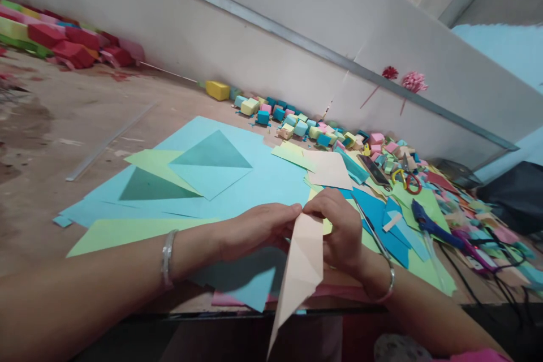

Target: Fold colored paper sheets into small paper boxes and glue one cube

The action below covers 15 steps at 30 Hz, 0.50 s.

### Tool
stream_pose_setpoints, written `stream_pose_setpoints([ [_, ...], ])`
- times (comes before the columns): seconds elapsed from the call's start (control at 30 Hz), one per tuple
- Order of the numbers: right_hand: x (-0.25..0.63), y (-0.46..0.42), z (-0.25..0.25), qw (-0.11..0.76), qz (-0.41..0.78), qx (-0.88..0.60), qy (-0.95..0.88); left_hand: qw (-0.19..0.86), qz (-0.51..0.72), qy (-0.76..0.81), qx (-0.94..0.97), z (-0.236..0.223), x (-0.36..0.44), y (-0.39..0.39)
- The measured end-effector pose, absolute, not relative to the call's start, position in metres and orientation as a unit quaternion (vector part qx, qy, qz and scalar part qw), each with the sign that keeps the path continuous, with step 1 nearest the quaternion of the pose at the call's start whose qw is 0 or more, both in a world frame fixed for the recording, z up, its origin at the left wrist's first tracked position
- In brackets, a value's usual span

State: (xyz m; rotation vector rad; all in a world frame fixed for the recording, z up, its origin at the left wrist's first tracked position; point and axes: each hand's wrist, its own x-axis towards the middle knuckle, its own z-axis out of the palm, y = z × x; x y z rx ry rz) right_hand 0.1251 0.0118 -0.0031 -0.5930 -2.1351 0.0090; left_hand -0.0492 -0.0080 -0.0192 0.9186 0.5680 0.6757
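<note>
Reaching past the near edge of the table (178, 96), the folded peach paper (306, 254) is pinched at its top by fingers of left hand (258, 227) and right hand (343, 232). Beyond are light blue sheets (271, 172); rightward, scissors (407, 180) and glue gun (439, 230).

I've got the peach paper (303, 263) pinched at its top between my left hand (261, 226) and my right hand (341, 229), folded blue and green sheets (212, 164) lying just beyond, scissors (406, 181) off to the right.
</note>
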Motion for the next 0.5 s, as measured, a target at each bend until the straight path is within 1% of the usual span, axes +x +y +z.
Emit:
stream_pose_setpoints([
  [0.13, 0.1244, 0.0111, -0.0018, 0.455, 0.061, -0.232, -0.857, 0.812, 0.292, 0.227, 0.451, -0.0200, -0.0523, -0.0065],
  [0.3, 0.1256, 0.0091, -0.0009, 0.471, 0.092, -0.218, -0.850, 0.815, 0.279, 0.224, 0.456, -0.0182, -0.0537, -0.0062],
  [0.5, 0.1263, 0.0152, -0.0035, 0.472, 0.135, -0.238, -0.838, 0.800, 0.300, 0.241, 0.460, -0.0168, -0.0549, -0.0013],
])
